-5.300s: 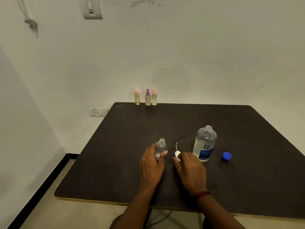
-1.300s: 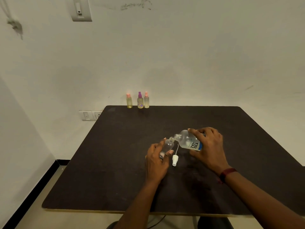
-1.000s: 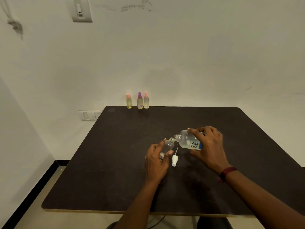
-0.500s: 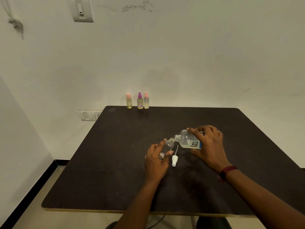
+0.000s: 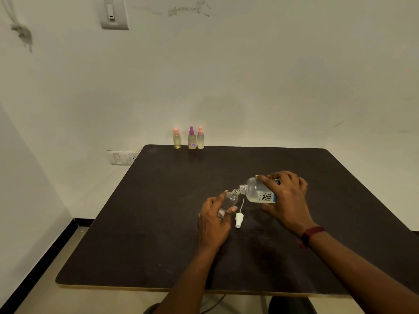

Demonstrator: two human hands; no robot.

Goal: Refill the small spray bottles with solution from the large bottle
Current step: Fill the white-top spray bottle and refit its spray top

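My left hand [image 5: 213, 223] grips a small clear spray bottle [image 5: 229, 201], uncapped and tilted with its neck pointing up and right. My right hand [image 5: 286, 200] holds the large clear bottle [image 5: 258, 193] with a blue-and-white label, tipped almost flat so its open mouth meets the small bottle's neck. The white spray pump [image 5: 239, 219] with its thin dip tube lies on the dark table [image 5: 158, 223] between my hands. Three small capped spray bottles, two pink-topped [image 5: 177, 139] [image 5: 200, 138] and one purple-topped [image 5: 192, 139], stand at the table's far edge.
The table is pushed against a white wall with a socket plate [image 5: 122, 157] low at the left and a switch plate [image 5: 113, 12] high up. The table's left and near edges drop to a tiled floor. The blue cap is hidden from view.
Since five seconds ago my right hand left the pump, picked up the large bottle and tipped it onto the small bottle's neck. Over the last second both hands barely moved.
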